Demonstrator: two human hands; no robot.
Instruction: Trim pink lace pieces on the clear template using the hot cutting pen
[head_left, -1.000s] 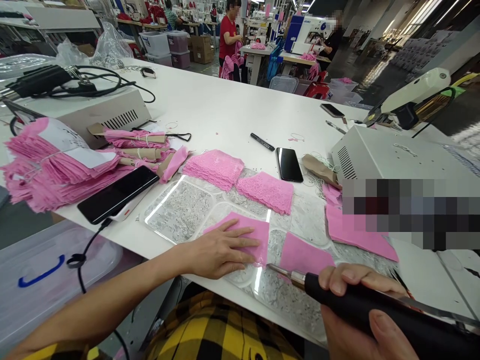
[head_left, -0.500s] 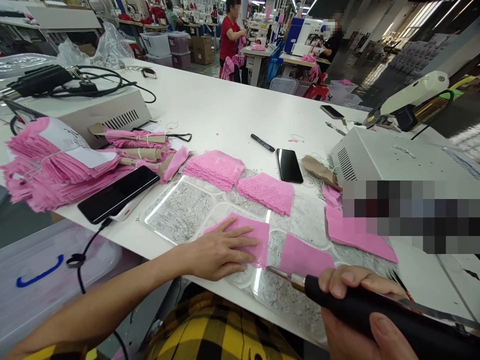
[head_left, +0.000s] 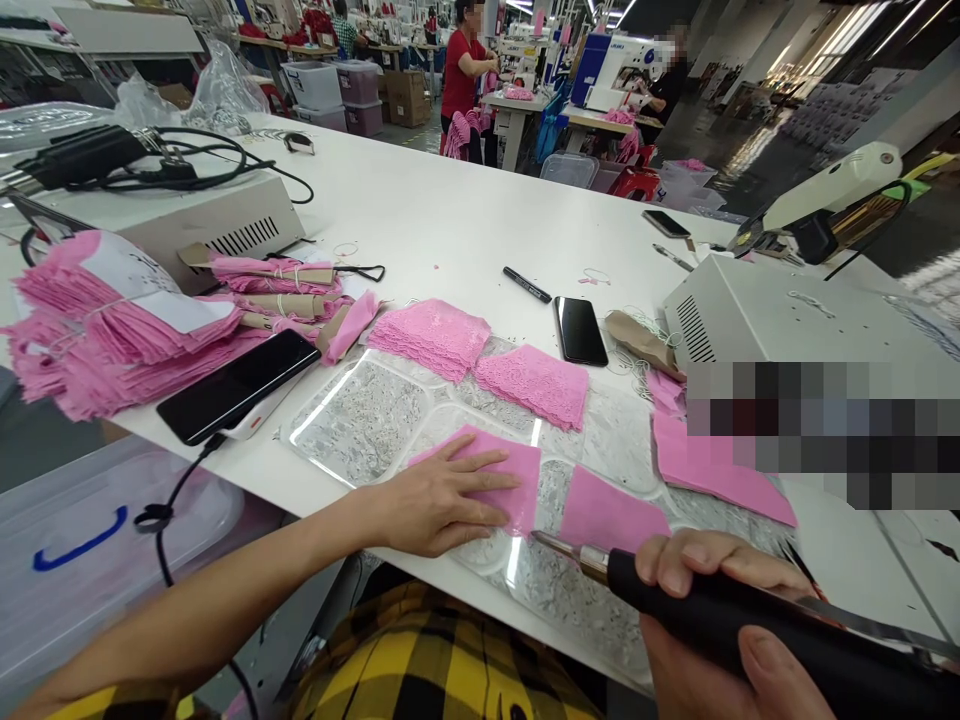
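My left hand point(head_left: 450, 495) lies flat, fingers spread, on a pink fabric piece point(head_left: 517, 465) over the marbled mat point(head_left: 360, 425). Wrapped in my right hand point(head_left: 720, 600) is a black-handled tool point(head_left: 637, 580) with a thin metal tip, like a soldering iron or hot cutter. That tip is at the lower right corner of the fabric under my left hand; whether it touches is hard to tell. Beside it lies another pink fabric piece point(head_left: 611, 510). Two stacks of pink lace pieces, a left stack point(head_left: 427, 335) and a right stack point(head_left: 532, 385), sit at the mat's far side.
Tied pink bundles point(head_left: 127, 330) and a phone point(head_left: 240, 385) are on the left. A second phone point(head_left: 580, 332) and a marker point(head_left: 526, 285) lie beyond the mat. Grey boxes stand at left point(head_left: 247, 225) and right point(head_left: 795, 320). More pink fabric point(head_left: 720, 465) is at right.
Hardly anything differs. The view has shifted very slightly; my left hand stays on the fabric and the tool tip remains by its corner.
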